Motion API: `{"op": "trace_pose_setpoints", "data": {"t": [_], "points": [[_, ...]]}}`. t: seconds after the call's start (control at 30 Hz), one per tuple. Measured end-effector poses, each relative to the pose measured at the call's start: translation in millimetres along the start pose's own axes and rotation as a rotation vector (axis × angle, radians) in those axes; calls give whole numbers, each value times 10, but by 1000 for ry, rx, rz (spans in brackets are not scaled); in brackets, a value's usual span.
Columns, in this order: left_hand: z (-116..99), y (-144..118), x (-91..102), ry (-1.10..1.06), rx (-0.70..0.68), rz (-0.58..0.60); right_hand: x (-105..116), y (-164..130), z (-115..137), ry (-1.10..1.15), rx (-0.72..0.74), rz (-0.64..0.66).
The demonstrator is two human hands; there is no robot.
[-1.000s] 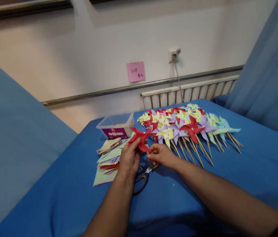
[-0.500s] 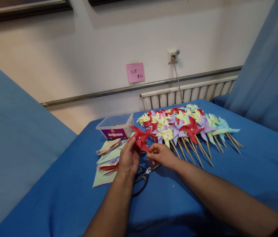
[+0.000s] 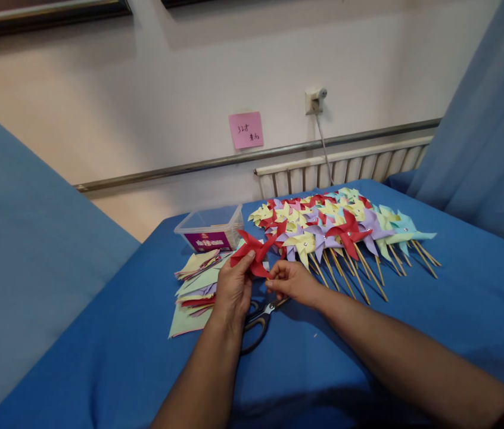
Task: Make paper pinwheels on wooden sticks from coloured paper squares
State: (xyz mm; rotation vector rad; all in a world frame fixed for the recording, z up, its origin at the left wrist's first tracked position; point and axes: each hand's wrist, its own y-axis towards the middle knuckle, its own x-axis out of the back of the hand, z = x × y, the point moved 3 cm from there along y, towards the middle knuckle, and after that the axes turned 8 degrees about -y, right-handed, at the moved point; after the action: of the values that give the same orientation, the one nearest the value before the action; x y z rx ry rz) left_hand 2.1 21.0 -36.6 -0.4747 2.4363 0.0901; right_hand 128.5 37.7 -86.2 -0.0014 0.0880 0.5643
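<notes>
A red paper pinwheel [image 3: 258, 253] is held up over the table by my left hand [image 3: 234, 286], its thumb pressed on the middle of the blades. My right hand [image 3: 292, 280] pinches just under the lowest blade, where a bit of the wooden stick [image 3: 268, 278] shows; the fingers hide most of that stick. Below both hands lies a pair of scissors [image 3: 258, 328] with dark handles, partly covered by my left wrist. Left of my left hand sits a stack of coloured paper [image 3: 193, 298].
Many finished pinwheels [image 3: 350, 235] lie in rows at the right, sticks pointing toward me. Behind the paper stands a clear plastic box [image 3: 210, 238] with a purple label. A blue cloth [image 3: 368, 363] covers the table; a radiator [image 3: 345, 167] runs along the wall.
My left thumb has moved up onto the middle of the red pinwheel, covering its centre pin. The blades have turned slightly. My right hand has stayed in place.
</notes>
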Motion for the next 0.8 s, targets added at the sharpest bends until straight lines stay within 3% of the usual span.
{"op": "trace_pose_setpoints", "data": {"t": [0.13,0.27,0.4,0.5,0.6,0.7,0.8], "points": [[-1,-6,-14,-1,7,21,-4,-4,16,-28,4,-10],[-7,-55,-81,-3,63,148,20,-24,98,-19,54,-52],[-5,-121,-154,3,183,313,212,-210,244,-37,130,-228],[4,-128,-157,42,248,313,560,-522,311,-115,159,-467],[3,-99,-129,88,245,230,1075,-907,286,-247,176,-745],[3,-69,-114,98,241,195,1644,-1240,189,-456,108,-967],[12,-46,-108,111,249,195,2125,-1468,85,-672,-25,-1102]]}}
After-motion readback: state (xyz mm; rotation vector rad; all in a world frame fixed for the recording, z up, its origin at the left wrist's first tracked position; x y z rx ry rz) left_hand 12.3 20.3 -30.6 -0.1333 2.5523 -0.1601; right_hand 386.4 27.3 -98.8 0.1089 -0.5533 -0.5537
